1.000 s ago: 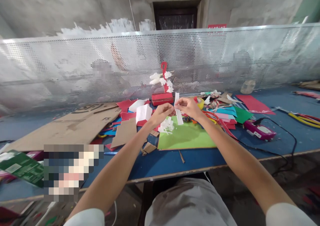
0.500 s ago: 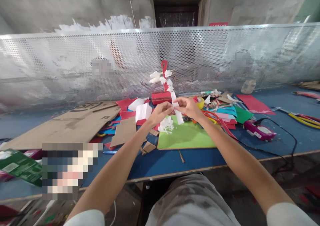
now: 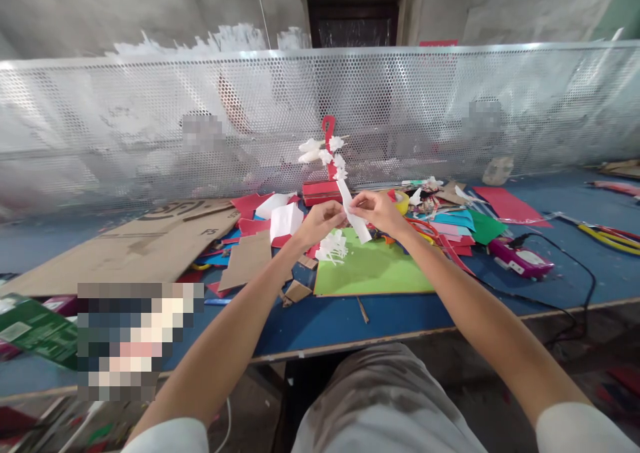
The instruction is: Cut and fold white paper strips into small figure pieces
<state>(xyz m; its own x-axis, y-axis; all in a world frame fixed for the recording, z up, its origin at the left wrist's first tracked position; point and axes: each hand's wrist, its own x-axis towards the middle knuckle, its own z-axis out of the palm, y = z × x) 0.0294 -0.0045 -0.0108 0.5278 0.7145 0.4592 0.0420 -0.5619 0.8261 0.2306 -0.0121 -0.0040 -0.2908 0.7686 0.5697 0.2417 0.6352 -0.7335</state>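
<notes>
A narrow white paper strip [image 3: 356, 217] is held tilted above the blue table [image 3: 320, 323]. My left hand [image 3: 319, 221] pinches it from the left and my right hand [image 3: 381, 211] pinches it from the right, fingers closed on the paper. Just below them a small white fringed paper piece [image 3: 332, 247] lies at the corner of a green sheet [image 3: 373, 271]. Behind stands a red paper stem with white paper blossoms [image 3: 326, 153] on a red block [image 3: 323, 191].
Flat cardboard [image 3: 135, 249] covers the left of the table. Red, white and teal paper scraps [image 3: 453, 225] lie around the green sheet. A pink glue gun [image 3: 520, 257] with a black cord sits at right. A perforated metal screen [image 3: 150, 126] runs along the back.
The strip has tilted, its top now leaning left and its lower end right. Both hands have shifted slightly on it; the view has risen a little.
</notes>
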